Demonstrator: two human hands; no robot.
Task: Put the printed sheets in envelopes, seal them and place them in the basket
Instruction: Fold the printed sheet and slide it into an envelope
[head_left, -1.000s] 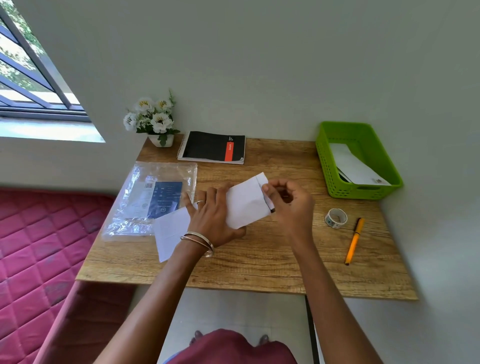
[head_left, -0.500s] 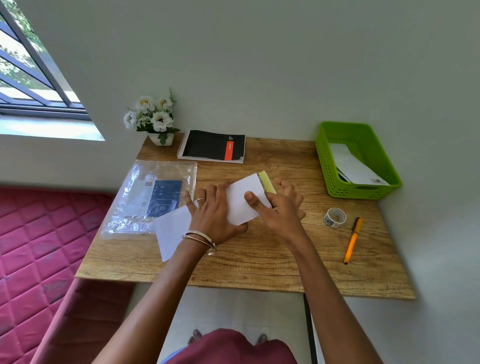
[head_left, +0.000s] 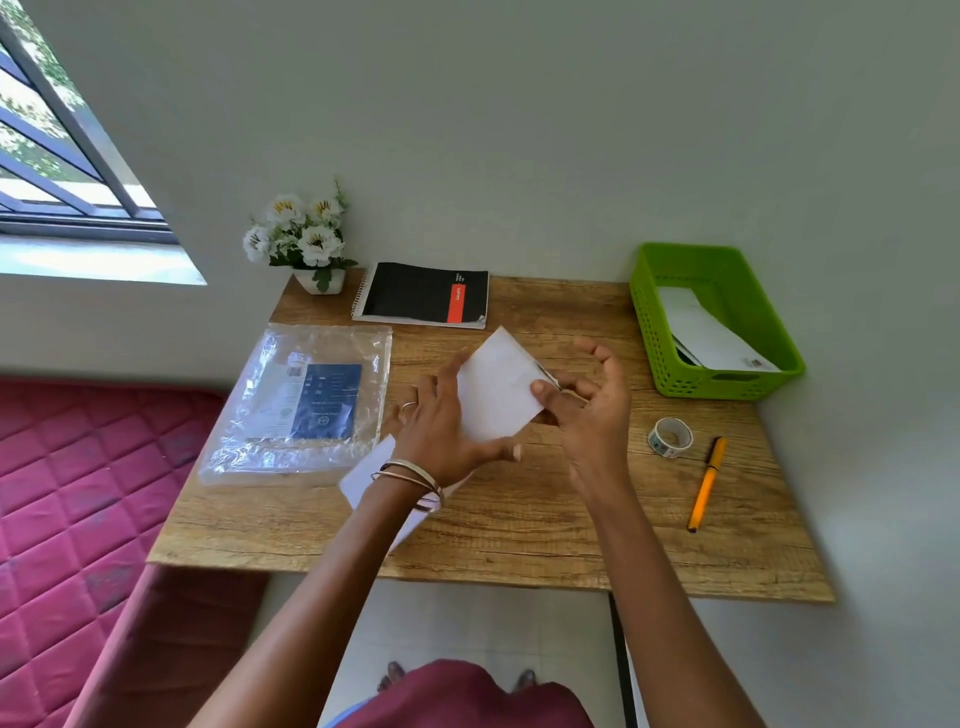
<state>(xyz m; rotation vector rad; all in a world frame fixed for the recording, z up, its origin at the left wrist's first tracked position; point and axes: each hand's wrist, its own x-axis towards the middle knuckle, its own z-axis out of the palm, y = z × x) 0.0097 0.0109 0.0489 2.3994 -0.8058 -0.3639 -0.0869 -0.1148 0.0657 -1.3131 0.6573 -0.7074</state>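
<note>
Frame center: left hand (head_left: 441, 421) grips white envelope (head_left: 496, 387) above wooden desk (head_left: 545, 519) w/ right hand (head_left: 589, 410) pinching its right edge; green basket (head_left: 654, 332), upper right, holds envelopes.

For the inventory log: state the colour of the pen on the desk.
Orange pen, dark at the tip; head view.

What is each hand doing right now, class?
Left hand: holds the white envelope.
Right hand: thumb pinches the envelope's right edge, other fingers spread.
</note>
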